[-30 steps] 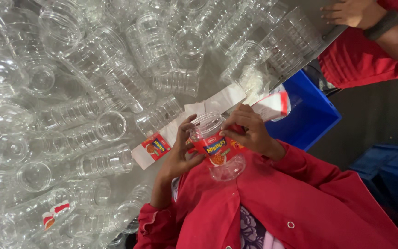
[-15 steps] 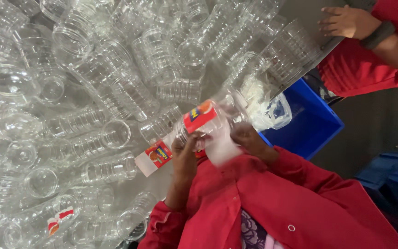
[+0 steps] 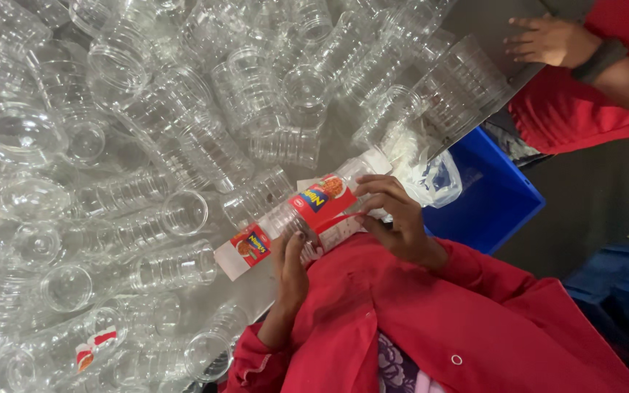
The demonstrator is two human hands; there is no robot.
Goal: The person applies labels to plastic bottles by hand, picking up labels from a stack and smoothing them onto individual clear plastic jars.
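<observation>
At centre frame, the right hand (image 3: 400, 222) pinches a red printed label strip (image 3: 314, 211) against a clear ribbed plastic jar (image 3: 296, 215); the left hand (image 3: 290, 266) curls fingers under it. Clear jars (image 3: 147, 160) crowd the desk (image 3: 256, 287) leftward; a blue plastic crate (image 3: 493, 196) bounds the right. Since before, the jar sits lower.

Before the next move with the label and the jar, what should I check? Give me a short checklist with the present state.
1. Left hand supports the clear jar: ok.
2. Right hand pinches the red label: ok.
3. Label lies flat, without creases: cannot tell.
4. Label strip within reach: ok.
5. Co-worker's hand apart from the jar: ok.
</observation>
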